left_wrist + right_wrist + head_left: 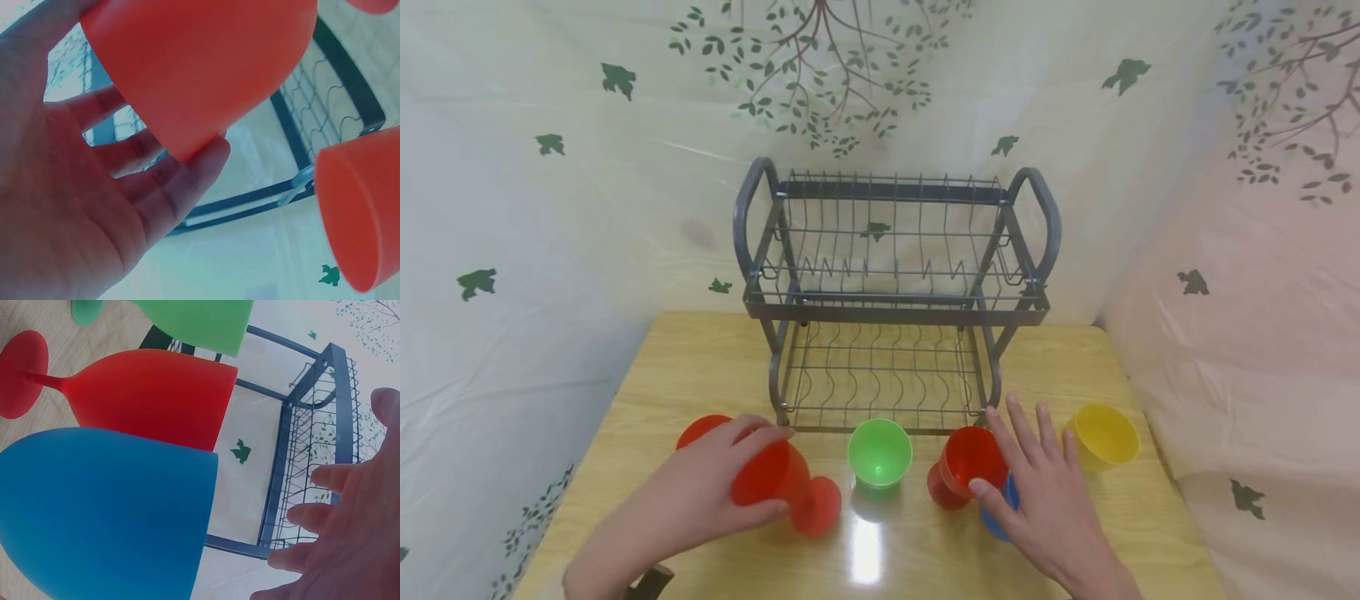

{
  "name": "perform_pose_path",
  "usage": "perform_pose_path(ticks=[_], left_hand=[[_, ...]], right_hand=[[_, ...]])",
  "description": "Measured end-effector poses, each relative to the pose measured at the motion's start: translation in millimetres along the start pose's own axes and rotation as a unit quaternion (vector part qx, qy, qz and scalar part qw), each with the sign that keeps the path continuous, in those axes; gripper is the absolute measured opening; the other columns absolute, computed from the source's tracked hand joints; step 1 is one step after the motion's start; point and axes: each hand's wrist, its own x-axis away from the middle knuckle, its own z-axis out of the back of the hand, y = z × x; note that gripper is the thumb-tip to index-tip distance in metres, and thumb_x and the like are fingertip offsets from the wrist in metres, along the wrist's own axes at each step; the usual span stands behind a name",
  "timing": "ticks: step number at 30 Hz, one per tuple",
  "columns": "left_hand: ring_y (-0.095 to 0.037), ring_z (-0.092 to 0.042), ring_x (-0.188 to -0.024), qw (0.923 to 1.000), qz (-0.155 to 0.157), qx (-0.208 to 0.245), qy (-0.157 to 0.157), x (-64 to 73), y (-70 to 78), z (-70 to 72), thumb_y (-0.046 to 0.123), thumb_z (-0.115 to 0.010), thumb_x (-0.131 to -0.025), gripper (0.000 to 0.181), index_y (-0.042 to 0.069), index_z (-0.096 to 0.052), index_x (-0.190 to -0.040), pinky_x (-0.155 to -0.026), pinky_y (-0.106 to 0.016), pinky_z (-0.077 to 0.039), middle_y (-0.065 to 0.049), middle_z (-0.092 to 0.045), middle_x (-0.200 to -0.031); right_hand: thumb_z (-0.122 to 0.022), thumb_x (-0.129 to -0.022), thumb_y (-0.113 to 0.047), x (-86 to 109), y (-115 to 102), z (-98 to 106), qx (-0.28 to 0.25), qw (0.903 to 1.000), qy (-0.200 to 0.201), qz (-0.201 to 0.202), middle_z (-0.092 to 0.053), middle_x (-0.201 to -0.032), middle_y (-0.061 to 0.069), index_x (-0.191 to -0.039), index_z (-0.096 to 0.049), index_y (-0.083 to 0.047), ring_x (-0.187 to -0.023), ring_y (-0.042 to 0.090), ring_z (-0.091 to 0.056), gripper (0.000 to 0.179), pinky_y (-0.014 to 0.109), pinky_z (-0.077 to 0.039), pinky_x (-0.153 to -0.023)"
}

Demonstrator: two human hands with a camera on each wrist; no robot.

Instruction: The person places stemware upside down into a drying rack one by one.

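Curved round the bowl of a red plastic goblet [790,479] is my left hand [715,471], its fingers on the far side and thumb on the near side. The left wrist view shows the fingertips against that goblet's bowl [206,69]. Another red goblet [702,427] is partly hidden behind the hand. My right hand [1048,492], fingers spread, hovers over a mostly covered blue goblet [997,521]. In the right wrist view a gap separates its fingers from the blue goblet [106,512]. A third red goblet [973,462] stands just left of the right hand.
A green goblet [880,454] stands between the hands. At the right is a yellow goblet [1105,437]. A dark two-tier wire dish rack [895,315] stands at the back of the wooden table [700,358], before a leaf-patterned curtain [662,208].
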Motion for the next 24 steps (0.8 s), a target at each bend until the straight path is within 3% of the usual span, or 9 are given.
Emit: perform_pose_path(ticks=[3,9,15,17,20,24], left_hand=[[-0.019,-0.061,-0.108,0.9997,0.001,0.023,0.007,3.2,-3.2,8.3,0.063,-0.083,-0.077,0.068,0.035,-0.063,-0.136,-0.073,-0.034,-0.062,0.007,-0.061,-0.131],[-0.016,-0.061,-0.104,0.9943,-0.032,0.102,0.005,6.4,-10.5,20.6,0.063,-0.079,-0.082,0.063,0.035,-0.061,-0.136,-0.071,-0.026,-0.058,0.009,-0.062,-0.128],[-0.018,-0.062,-0.109,0.9810,-0.077,0.178,0.001,0.8,-22.4,17.2,0.047,-0.080,-0.088,0.055,0.032,-0.059,-0.137,-0.078,-0.030,-0.059,0.012,-0.065,-0.126],[-0.020,-0.062,-0.111,0.9772,-0.077,0.198,-0.003,-2.6,-26.5,14.4,0.044,-0.080,-0.089,0.055,0.032,-0.060,-0.138,-0.080,-0.032,-0.060,0.012,-0.065,-0.127],[-0.025,-0.061,-0.113,0.9673,-0.071,0.243,-0.017,-7.4,-31.6,9.6,0.038,-0.078,-0.090,0.053,0.029,-0.060,-0.139,-0.080,-0.032,-0.060,0.005,-0.066,-0.130],[-0.034,-0.060,-0.117,0.9439,-0.066,0.321,-0.039,-13.2,-34.6,0.7,0.028,-0.076,-0.092,0.053,0.021,-0.059,-0.142,-0.079,-0.032,-0.062,-0.008,-0.063,-0.135]], right_hand=[[-0.059,-0.099,-0.054,1.5,0,-1,-0.010,0.9999,0.007,0.007,-0.016,-0.173,0.010,-0.165,-0.029,-0.022,-0.154,0.051,-0.010,0.080,0.077,-0.011,-0.117],[-0.063,-0.098,-0.048,4.6,-2,-2,-0.034,0.9986,0.033,0.026,-0.017,-0.173,0.007,-0.164,-0.031,-0.019,-0.156,0.047,-0.009,0.079,0.070,-0.007,-0.122],[-0.064,-0.098,-0.044,5.5,-5,-2,-0.051,0.9977,0.034,0.030,-0.019,-0.172,0.008,-0.164,-0.031,-0.019,-0.157,0.045,-0.009,0.078,0.070,-0.009,-0.122],[-0.063,-0.098,-0.044,5.7,-6,-1,-0.055,0.9973,0.036,0.032,-0.021,-0.172,0.010,-0.164,-0.031,-0.019,-0.156,0.045,-0.010,0.078,0.070,-0.010,-0.121],[-0.064,-0.098,-0.043,5.9,-6,-1,-0.063,0.9963,0.043,0.038,-0.023,-0.171,0.012,-0.164,-0.030,-0.018,-0.156,0.045,-0.011,0.079,0.069,-0.011,-0.122],[-0.063,-0.098,-0.041,6.0,-6,-1,-0.077,0.9951,0.048,0.039,-0.024,-0.171,0.010,-0.165,-0.029,-0.019,-0.156,0.044,-0.012,0.078,0.068,-0.011,-0.123]])
